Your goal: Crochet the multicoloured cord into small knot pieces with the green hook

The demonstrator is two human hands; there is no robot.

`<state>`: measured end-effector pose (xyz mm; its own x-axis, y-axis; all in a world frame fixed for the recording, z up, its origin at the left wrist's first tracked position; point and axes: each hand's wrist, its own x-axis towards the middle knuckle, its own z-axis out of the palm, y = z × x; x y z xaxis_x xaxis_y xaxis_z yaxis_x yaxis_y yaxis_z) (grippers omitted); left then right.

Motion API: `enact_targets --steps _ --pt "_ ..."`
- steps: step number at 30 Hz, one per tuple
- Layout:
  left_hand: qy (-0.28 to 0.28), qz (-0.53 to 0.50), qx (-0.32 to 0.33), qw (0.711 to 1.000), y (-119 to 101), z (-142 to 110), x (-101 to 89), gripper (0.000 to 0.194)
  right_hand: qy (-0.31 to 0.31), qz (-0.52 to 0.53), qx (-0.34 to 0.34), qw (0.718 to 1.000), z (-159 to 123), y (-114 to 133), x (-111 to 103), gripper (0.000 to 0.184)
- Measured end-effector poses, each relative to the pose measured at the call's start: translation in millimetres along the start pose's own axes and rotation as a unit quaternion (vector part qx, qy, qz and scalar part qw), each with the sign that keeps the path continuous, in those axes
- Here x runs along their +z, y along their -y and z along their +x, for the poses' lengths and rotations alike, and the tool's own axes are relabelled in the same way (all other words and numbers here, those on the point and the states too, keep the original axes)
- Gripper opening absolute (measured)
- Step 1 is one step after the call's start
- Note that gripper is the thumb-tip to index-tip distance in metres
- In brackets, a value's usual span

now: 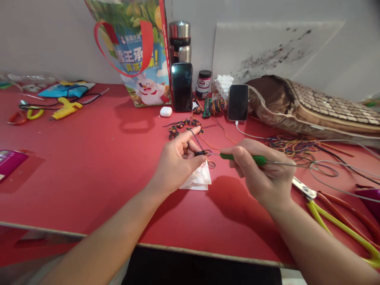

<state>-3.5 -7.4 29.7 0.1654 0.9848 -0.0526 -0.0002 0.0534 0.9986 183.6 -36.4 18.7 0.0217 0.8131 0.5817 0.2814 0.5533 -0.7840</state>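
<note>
One dark yarn piece (201,153), seemingly part-worked, its loop open and strand unfastened, pinched in left hand (175,163) above red table (103,170); right hand (267,174) closed round green-handled hook (259,160); knotted motifs (180,125), apparently complete, beyond; bag (150,87) lettered "雪王承", "真茶", "果!"; jar label (204,82) illegible.

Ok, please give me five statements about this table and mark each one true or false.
1. The right hand holds a green-handled crochet hook. True.
2. The yellow glue gun touches the earbud case. False: it lies apart, further left.
3. A white cable is plugged into the smartphone beside the brown bag. True.
4. The black-lidded jar lies on its side. False: it stands upright.
5. Dark yarn loops over the left hand. True.
</note>
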Motion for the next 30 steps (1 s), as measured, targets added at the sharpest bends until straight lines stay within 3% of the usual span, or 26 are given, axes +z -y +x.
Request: enact_targets --steps 9,17,21,26,30 --pt "-0.038 -0.109 -0.034 0.993 3.9 6.8 -3.8 0.085 0.103 -0.046 -0.139 0.984 7.2 -1.3 -2.1 0.020" --pt "-0.028 -0.189 -0.045 0.981 3.8 8.2 -6.7 0.080 0.109 -0.073 -0.134 0.982 3.2 -4.3 1.3 0.027" --pt "-0.027 -0.250 -0.070 0.965 1.3 7.2 -6.5 0.063 0.100 -0.094 -0.149 0.979 -0.1 -8.7 4.4 0.028" --pt "0.015 -0.344 -0.175 0.922 -1.5 2.3 -0.5 0.050 0.075 -0.203 -0.266 0.940 -4.2 -19.4 11.7 0.040" --pt "0.016 -0.347 -0.123 0.930 -1.7 -0.4 2.8 0.055 0.062 -0.276 -0.344 0.895 -3.9 -24.5 16.8 0.055"
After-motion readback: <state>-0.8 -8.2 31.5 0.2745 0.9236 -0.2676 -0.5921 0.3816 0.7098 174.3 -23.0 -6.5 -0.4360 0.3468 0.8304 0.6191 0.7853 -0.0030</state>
